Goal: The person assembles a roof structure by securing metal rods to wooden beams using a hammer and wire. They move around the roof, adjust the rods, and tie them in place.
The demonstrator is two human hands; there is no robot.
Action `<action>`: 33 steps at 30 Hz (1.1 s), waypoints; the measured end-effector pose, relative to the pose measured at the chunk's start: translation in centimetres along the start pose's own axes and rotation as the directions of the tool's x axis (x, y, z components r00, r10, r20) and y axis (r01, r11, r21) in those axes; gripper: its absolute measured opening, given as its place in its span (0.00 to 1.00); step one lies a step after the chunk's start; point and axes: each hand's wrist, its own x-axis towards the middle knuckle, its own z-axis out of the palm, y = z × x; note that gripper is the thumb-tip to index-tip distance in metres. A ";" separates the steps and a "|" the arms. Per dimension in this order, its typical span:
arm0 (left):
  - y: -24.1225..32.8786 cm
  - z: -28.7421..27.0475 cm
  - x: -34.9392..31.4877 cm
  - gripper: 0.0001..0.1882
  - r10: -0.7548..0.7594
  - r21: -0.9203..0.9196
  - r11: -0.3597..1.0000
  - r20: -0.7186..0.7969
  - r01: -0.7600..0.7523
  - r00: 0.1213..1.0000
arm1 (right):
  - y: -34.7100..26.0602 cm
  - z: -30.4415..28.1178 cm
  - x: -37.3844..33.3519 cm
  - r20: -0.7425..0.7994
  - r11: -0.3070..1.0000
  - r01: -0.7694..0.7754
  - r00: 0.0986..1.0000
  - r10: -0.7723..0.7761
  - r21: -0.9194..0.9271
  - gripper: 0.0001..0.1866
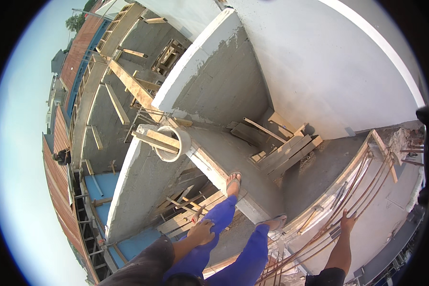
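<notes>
My left hand is at my left knee, over the blue trousers. Its fingers are curled, and a small reddish, tool-like piece sticks out past them; its kind is too small to tell. To the right, my right hand is stretched out with its fingers apart and nothing visible in it. Long, thin rusty rebars run beside that hand, curving from the lower middle up to the right. My sandalled feet stand on a narrow concrete beam edged with boards.
A pale bucket with wood strips across it stands ahead on the wall top. Planks lie on the grey slab by the white wall. Deep drops open beside the beam. Another person is far left near the rusty roofs.
</notes>
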 end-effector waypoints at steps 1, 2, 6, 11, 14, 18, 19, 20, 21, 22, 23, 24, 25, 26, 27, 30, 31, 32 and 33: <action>-0.3 -0.4 0.2 0.31 0.020 -0.004 1.000 -0.002 -0.020 1.000 | -0.3 0.8 -2.6 -0.024 0.997 0.055 0.998 -0.053 0.060 0.54; -0.5 -0.8 0.2 0.31 0.044 -0.011 0.999 -0.007 -0.044 0.999 | -0.7 1.6 -5.5 -0.001 0.995 0.049 0.999 -0.049 0.082 0.54; -1.8 -3.0 0.2 0.32 0.092 -0.190 0.978 0.019 -0.086 0.996 | -4.1 3.6 -17.0 0.233 0.937 0.334 0.924 -0.304 -0.101 0.42; -4.2 -4.8 0.9 0.28 0.067 -0.438 0.894 -0.073 -0.092 0.995 | -8.9 3.2 -29.8 0.473 0.947 0.261 0.821 -0.320 0.187 0.34; -5.8 -6.0 0.9 0.28 0.081 -0.551 0.823 -0.123 -0.136 0.989 | -9.7 1.8 -34.9 0.519 0.950 0.174 0.805 -0.288 0.258 0.30; -8.7 -8.8 0.3 0.28 0.084 -0.561 0.816 -0.124 -0.140 0.989 | -8.3 -1.6 -39.8 0.648 0.975 -0.076 0.757 -0.078 0.207 0.26; -9.6 -9.6 0.2 0.28 0.077 -0.542 0.829 -0.126 -0.133 0.989 | -8.0 -2.7 -40.7 0.724 0.931 -0.220 0.687 -0.065 0.292 0.25; -10.5 -10.3 0.0 0.28 0.062 -0.557 0.821 -0.138 -0.129 0.988 | -7.8 -3.9 -41.3 0.776 0.898 -0.364 0.630 0.042 0.247 0.25; -11.5 -11.1 -0.1 0.27 0.043 -0.573 0.811 -0.152 -0.123 0.987 | -8.1 -4.9 -41.7 0.783 0.893 -0.368 0.622 0.029 0.260 0.25; -12.5 -11.5 -0.6 0.27 0.020 -0.593 0.796 -0.181 -0.125 0.983 | -8.3 -6.0 -42.0 0.778 0.904 -0.364 0.626 0.057 0.226 0.25; -13.5 -12.0 -0.9 0.27 -0.036 -0.579 0.813 -0.167 -0.068 0.985 | -8.8 -6.8 -42.0 0.778 0.903 -0.389 0.619 0.109 0.183 0.25; -14.5 -12.3 -1.4 0.26 -0.051 -0.581 0.811 -0.177 -0.062 0.983 | -9.4 -7.4 -41.6 0.755 0.917 -0.349 0.650 0.089 0.193 0.24; -15.6 -12.5 -1.9 0.26 -0.073 -0.589 0.807 -0.188 -0.053 0.979 | -10.0 -7.9 -40.9 0.737 0.921 -0.340 0.670 0.093 0.193 0.23; -16.8 -12.7 -2.5 0.26 -0.096 -0.594 0.803 -0.201 -0.044 0.975 | -10.6 -8.5 -40.1 0.722 0.923 -0.327 0.686 0.085 0.202 0.22; -17.7 -12.5 -3.2 0.25 -0.122 -0.570 0.821 -0.195 -0.012 0.973 | -11.3 -8.7 -39.0 0.715 0.916 -0.322 0.697 0.058 0.239 0.21; -20.5 -10.9 -5.8 0.22 -0.157 -0.486 0.873 -0.191 0.045 0.969 | -13.5 -9.2 -34.8 0.668 0.932 -0.202 0.742 -0.055 0.302 0.21; -21.3 -9.9 -6.8 0.21 -0.141 -0.454 0.890 -0.201 0.035 0.969 | -14.3 -9.5 -33.3 0.656 0.937 -0.134 0.745 -0.119 0.322 0.21; -22.4 -8.8 -7.9 0.20 -0.116 -0.430 0.903 -0.247 -0.001 0.962 | -15.6 -9.5 -32.0 0.629 0.939 -0.111 0.767 -0.126 0.324 0.22; -23.4 -7.7 -8.9 0.20 -0.116 -0.374 0.927 -0.239 0.019 0.964 | -16.6 -9.9 -30.9 0.604 0.929 -0.078 0.779 -0.169 0.360 0.22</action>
